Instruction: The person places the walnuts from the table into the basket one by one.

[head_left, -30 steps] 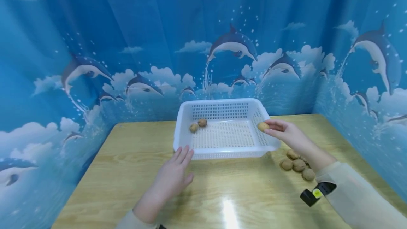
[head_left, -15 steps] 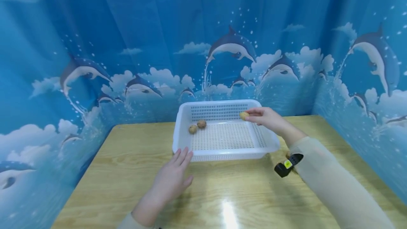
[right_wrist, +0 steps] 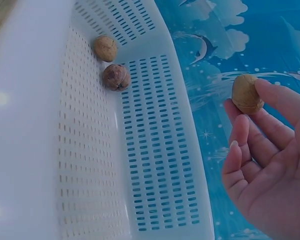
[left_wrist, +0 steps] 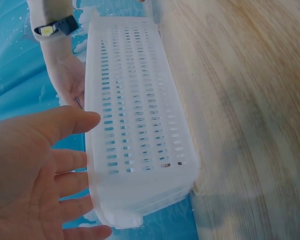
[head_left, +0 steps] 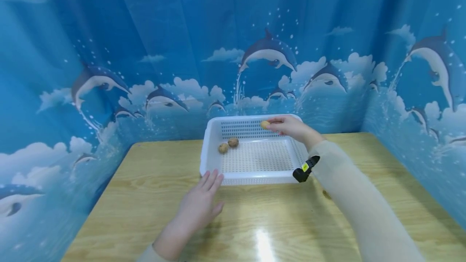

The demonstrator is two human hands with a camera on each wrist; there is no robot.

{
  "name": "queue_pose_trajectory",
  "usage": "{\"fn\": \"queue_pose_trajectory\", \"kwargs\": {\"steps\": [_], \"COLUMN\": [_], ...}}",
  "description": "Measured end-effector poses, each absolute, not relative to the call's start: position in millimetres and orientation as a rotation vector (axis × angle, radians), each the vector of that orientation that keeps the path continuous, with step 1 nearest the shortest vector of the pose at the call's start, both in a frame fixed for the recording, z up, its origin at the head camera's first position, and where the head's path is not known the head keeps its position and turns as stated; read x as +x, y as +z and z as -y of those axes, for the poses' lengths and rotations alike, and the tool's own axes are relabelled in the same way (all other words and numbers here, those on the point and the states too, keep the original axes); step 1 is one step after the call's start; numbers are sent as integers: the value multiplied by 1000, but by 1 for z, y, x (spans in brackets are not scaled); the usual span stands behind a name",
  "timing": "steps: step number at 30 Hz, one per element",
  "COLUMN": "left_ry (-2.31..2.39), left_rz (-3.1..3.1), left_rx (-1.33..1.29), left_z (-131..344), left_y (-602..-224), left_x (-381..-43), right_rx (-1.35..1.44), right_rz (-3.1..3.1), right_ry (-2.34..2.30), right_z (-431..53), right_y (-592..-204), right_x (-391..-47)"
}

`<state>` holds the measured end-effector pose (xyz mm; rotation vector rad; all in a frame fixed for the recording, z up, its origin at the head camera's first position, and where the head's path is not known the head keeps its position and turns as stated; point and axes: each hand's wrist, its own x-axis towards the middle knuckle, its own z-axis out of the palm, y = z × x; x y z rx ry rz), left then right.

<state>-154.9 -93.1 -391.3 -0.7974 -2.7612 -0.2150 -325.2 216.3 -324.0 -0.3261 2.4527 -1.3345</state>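
The right hand [head_left: 289, 127] reaches farther out from the body than the left hand [head_left: 198, 205], its thumb opposed to the nearest fingers in a pinch, the lower fingers bent toward the palm. Behind it, the right forearm [head_left: 353, 189], in a pale sleeve, slants back toward the body. The left hand is palm down, fingers extended, thumb spread away on the side toward the right hand; its bare wrist [head_left: 171, 235] trails behind.

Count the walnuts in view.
4: two walnuts in the white basket, one walnut held by the right hand, one walnut on the table, mostly hidden by the right sleeve. That sleeve may hide more.
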Motion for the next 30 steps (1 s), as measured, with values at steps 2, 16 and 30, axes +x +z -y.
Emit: {"fn": "queue_pose_trajectory", "kwargs": {"steps": [2, 16, 30], "left_ry": [-219, -248, -231], "left_rz": [2754, 2756, 2763], "left_rx": [-793, -780, -758], "left_z": [93, 93, 93], "left_y": [-392, -393, -392], "left_x": [-155, -155, -156], "right_rx": [-314, -310, -226], "right_rz": [-2447, -2389, -2527], "right_ry": [-1325, -1313, -986], "right_z": [-212, -194, -167], "right_y": [-325, -354, -395], "right_x": [-332, -374, -389]}}
